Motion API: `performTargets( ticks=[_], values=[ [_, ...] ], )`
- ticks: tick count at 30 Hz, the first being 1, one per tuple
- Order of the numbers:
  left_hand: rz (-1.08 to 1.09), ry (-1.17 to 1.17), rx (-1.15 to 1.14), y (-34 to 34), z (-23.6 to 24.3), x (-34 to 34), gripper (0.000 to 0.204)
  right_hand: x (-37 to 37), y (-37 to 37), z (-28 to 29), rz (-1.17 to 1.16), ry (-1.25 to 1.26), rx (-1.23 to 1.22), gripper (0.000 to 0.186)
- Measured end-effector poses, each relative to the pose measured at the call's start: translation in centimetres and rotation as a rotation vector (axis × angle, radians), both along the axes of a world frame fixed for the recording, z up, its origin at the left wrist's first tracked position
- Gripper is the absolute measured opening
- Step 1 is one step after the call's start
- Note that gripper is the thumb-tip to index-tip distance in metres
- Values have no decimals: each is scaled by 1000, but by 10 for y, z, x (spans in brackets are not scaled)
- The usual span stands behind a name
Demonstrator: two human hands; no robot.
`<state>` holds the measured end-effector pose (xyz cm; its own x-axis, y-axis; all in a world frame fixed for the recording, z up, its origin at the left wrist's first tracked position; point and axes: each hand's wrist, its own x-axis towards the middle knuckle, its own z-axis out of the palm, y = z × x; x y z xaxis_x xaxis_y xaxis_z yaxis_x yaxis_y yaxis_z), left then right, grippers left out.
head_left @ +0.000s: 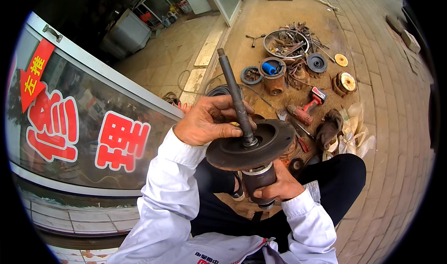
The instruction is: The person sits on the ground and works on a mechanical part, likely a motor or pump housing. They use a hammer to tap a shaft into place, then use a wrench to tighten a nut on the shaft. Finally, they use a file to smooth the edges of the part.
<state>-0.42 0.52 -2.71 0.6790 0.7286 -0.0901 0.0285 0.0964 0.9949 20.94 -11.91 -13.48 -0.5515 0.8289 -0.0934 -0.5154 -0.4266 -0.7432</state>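
Observation:
A dark metal motor rotor is held upright and slightly tilted before me, its long shaft (235, 92) pointing up and away. Around the shaft's base sits a round dark disc (274, 136) with a small hole near its rim. My left hand (212, 120) has its thumb and fingers closed about the lower shaft, just above the disc. Below the disc, my right hand (281, 182) grips the rotor's thick cylindrical body (258, 182), thumb across the front. The far side of that body and some right fingers are hidden.
Beyond lie a red cordless drill (308, 106), a rusty motor housing (274, 75) with a blue cylinder, a metal basin (284, 43) of tools, and a dark glove (329, 129). A glass sliding door (93, 120) stands left; plastic bags (356, 133) lie right.

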Motion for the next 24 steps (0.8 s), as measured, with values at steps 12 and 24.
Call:
performTargets(
  ticks=[12, 24],
  values=[
    [88, -97, -18, 0, 0, 2, 47, -3, -1, 0, 93, 114, -28, 57],
    [99, -17, 4, -5, 0, 1, 52, -17, 5, -12, -213, -301, 158, 56]
  ],
)
